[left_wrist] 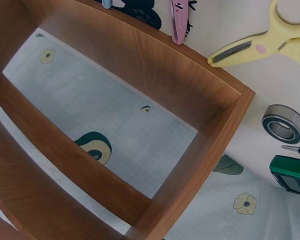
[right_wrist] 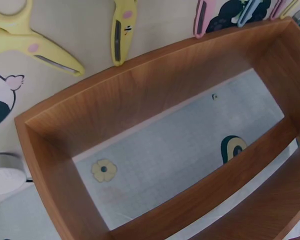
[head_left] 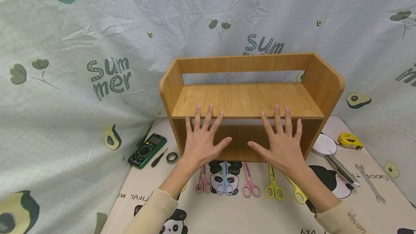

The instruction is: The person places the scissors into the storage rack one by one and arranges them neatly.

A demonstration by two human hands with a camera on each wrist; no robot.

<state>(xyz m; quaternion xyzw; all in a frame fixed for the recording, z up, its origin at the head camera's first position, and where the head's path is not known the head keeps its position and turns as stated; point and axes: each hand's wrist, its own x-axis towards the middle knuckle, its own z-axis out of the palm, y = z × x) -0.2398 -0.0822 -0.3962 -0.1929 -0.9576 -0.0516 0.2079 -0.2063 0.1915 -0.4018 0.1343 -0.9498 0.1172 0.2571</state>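
Observation:
A small wooden two-tier shelf (head_left: 247, 98) stands upright at the back of the table. My left hand (head_left: 203, 142) and right hand (head_left: 282, 143) are held out before it with fingers spread and straight, both holding nothing. In the head view their fingertips overlap the front edge of its middle board. Both wrist views look into the lower compartment, whose bottom board (right_wrist: 140, 100) shows. Along the front lie several scissors: pink scissors (head_left: 249, 185), blue scissors (head_left: 225, 181) and yellow scissors (head_left: 273, 187) among them. My left forearm partly hides one yellow pair.
Left of the shelf lie a green multimeter (head_left: 147, 151), a screwdriver (head_left: 159, 157) and a metal ring bearing (left_wrist: 284, 124). To the right are a shower head (head_left: 325, 145), a yellow tape measure (head_left: 350, 141) and a wrench (head_left: 370, 183). A printed curtain (head_left: 130, 28) hangs behind.

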